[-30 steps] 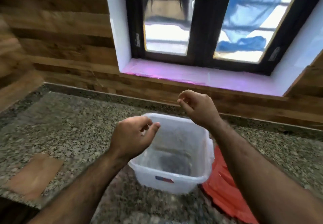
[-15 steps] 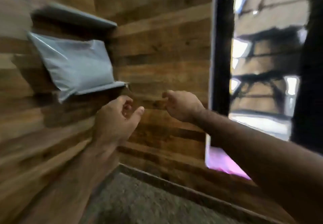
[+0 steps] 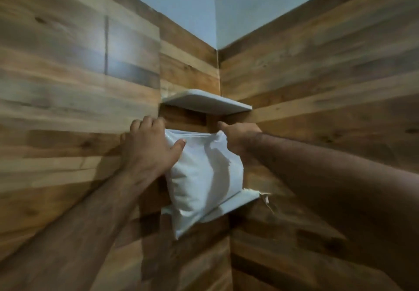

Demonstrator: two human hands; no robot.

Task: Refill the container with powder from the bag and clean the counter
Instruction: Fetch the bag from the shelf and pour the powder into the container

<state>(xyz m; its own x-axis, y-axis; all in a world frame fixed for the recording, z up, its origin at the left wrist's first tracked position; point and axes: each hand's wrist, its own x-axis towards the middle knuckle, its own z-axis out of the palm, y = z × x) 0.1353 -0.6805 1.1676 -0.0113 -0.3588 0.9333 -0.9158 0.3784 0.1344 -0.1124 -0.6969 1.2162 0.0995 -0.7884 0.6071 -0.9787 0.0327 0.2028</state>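
A white plastic bag, full and bulging, stands on the lower white corner shelf where two wood-panelled walls meet. My left hand clasps its upper left corner, thumb on the front and fingers curled behind the top edge. At the upper right corner my right hand closes on the bag, and the plastic puckers under it. The bag's bottom corner hangs over the shelf's front edge. The container and the counter are out of view.
A second white corner shelf sits just above my hands, close over the bag's top. Wood panelling covers both walls, with a pale painted wall above it. A torn strip hangs at the lower shelf's right end.
My view has swung up and left from the counter and container to the corner shelves. Both hands have moved forward from open air onto the bag's top corners.
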